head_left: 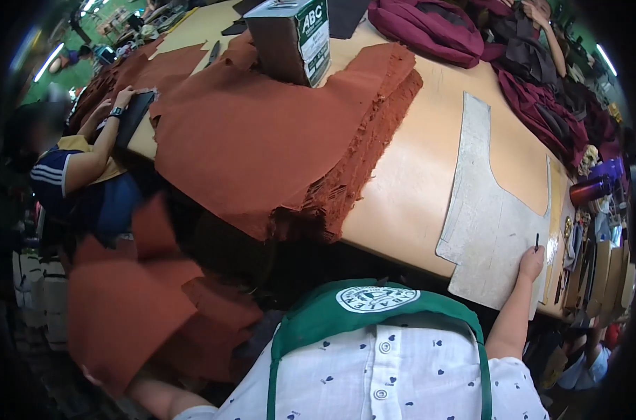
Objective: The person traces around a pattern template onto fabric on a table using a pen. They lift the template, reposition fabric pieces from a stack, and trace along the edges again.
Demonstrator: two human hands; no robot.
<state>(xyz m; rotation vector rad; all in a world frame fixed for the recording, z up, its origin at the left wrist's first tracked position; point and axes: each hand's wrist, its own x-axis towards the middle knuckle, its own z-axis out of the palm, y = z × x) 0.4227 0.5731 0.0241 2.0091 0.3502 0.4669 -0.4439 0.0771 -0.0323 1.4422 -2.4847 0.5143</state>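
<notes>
At the right, my right hand [532, 262] is closed round a thin dark pen [537, 241] and rests on the pale grey pattern piece [493, 210], which lies flat near the table's front edge. At the lower left, my left hand [92, 376] is mostly hidden behind rust-coloured cloth pieces [132, 301] that hang below table level; its grip is unclear. A thick stack of rust cloth [262, 133] with frayed edges covers the middle of the table, part of it over the front edge.
An ABC tin [290, 42] stands by the stack. Maroon cloth [430, 28] is heaped at the back right of the table [395, 210]. A red cup [590, 190] is at the right. Another person [80, 168] works at the left with dark cloth.
</notes>
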